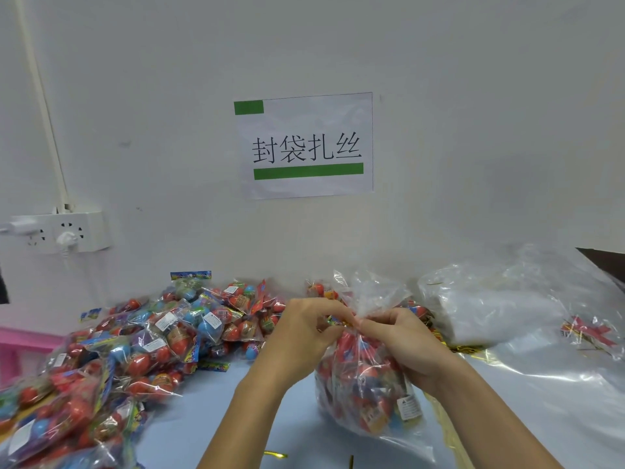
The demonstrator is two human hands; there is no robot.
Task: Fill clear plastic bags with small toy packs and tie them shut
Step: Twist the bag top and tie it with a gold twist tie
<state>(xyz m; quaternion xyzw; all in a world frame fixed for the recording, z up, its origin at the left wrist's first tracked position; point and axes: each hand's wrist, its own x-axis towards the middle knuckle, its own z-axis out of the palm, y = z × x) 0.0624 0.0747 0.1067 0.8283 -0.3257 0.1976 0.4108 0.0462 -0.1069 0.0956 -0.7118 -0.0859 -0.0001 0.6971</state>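
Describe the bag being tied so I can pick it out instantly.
Look straight below the wall sign, on the blue table. The filled bag stands upright there, its neck pinched by the left hand and right hand. Unlike the loose toy packs leftward, it is one large clear bag.

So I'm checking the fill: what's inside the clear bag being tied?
The clear bag holds small toy packs, mostly red with some blue, one white label showing. Both hands pinch its neck; packs deeper inside are hidden.

I see two bare forearms, no sleeves reaching the wrists. The left hand and right hand carry no gloves, rings, watch or bands.
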